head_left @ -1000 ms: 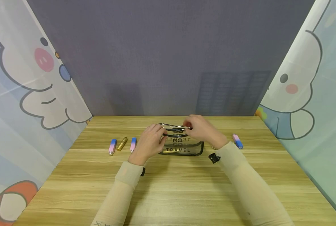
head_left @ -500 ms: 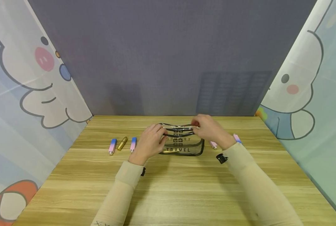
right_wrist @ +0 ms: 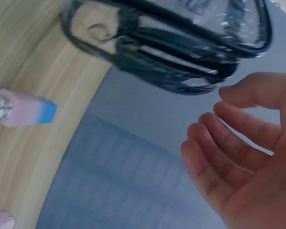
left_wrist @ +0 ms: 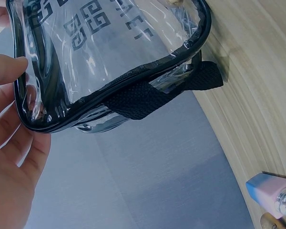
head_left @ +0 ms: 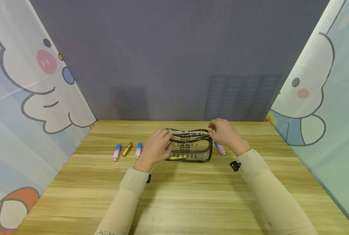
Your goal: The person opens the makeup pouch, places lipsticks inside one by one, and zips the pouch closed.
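A clear pouch [head_left: 198, 149] with black piping and "TRAVEL" lettering stands on the table. A thin gold object [head_left: 178, 157] shows low inside it. My left hand [head_left: 155, 147] pinches the pouch's upper left corner; the left wrist view has the thumb on the near face of the film and the other fingers behind it. Beside the upper right corner is my right hand [head_left: 226, 133]. In the right wrist view its fingers [right_wrist: 214, 148] are loosely bent with nothing between them, and the thumb tip lies close to the pouch [right_wrist: 181, 52]; contact is unclear.
Left of the pouch lie a pink-and-blue tube [head_left: 117, 152], a gold tube [head_left: 127, 149] and another pink-and-blue tube [head_left: 138, 150]. To the right lies one more pink-and-blue tube [head_left: 220, 148]; a further one is mostly hidden behind my right wrist. A grey panel [head_left: 174, 65] rises behind the table.
My right hand has moved rightward along the pouch's top edge to its right corner, uncovering a pink-and-blue tube. My left hand has stayed at the left corner.
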Demonstrator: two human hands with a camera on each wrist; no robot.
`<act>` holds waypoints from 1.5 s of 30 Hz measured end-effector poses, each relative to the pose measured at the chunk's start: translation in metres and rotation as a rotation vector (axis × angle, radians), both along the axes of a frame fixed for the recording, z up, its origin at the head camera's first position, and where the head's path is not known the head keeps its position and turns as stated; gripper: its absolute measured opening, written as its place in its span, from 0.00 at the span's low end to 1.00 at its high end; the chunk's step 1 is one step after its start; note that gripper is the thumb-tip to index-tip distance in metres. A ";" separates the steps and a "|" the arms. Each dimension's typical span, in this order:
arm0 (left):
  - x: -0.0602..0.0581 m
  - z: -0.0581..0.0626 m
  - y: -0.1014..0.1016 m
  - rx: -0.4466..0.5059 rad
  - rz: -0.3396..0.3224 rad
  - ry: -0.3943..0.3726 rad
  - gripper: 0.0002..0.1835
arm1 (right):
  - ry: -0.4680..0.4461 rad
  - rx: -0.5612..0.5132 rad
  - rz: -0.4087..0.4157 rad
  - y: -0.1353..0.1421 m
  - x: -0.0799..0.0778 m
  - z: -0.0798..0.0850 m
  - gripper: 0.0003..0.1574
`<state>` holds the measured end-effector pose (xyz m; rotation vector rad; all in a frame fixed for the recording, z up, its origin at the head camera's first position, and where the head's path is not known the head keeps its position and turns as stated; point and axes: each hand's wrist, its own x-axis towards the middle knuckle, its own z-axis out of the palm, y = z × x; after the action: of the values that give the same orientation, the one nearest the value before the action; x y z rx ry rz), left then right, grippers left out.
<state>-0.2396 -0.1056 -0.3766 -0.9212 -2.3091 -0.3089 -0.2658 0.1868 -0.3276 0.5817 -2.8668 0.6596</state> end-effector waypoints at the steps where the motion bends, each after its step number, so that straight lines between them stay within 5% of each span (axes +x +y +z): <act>1: 0.000 0.000 0.000 0.000 0.000 0.001 0.05 | -0.001 0.009 -0.013 0.001 -0.001 -0.002 0.18; 17: 0.000 0.000 -0.001 -0.007 0.000 -0.002 0.05 | -0.061 0.055 -0.103 0.022 -0.014 -0.033 0.20; 32: 0.000 0.000 -0.001 -0.010 -0.004 0.010 0.05 | -0.296 0.075 -0.162 0.030 -0.018 -0.052 0.30; 39: -0.001 0.001 0.000 -0.007 -0.004 -0.002 0.05 | -0.333 0.079 -0.157 0.031 -0.021 -0.060 0.12; 45: 0.000 0.000 0.000 -0.009 0.000 0.005 0.05 | -0.375 0.070 -0.177 0.032 -0.021 -0.067 0.15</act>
<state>-0.2400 -0.1059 -0.3768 -0.9262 -2.3080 -0.2962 -0.2872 0.2186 -0.3941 0.2245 -3.2483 0.7072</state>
